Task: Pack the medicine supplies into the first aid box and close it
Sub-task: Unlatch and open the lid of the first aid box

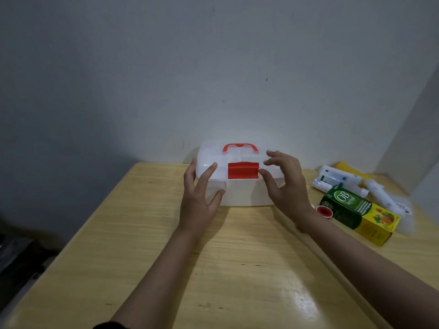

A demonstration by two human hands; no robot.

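Note:
A white first aid box [240,193] with a clear lid, a red handle [240,147] and a red front latch [243,170] stands at the far middle of the wooden table, its lid down. My left hand [199,198] is spread against the box's left front corner, fingers apart. My right hand [285,184] hovers at the right front, fingers curled and apart, thumb close to the latch. To the right lie a green and yellow medicine carton [358,213], a small red-capped item [325,211], white tubes [337,180] and a white pack [384,198].
The wooden table [213,269] meets a grey wall at the back and a white wall at the right. A yellow object [344,167] lies behind the tubes. Beyond the table's left edge is dark floor clutter [16,252].

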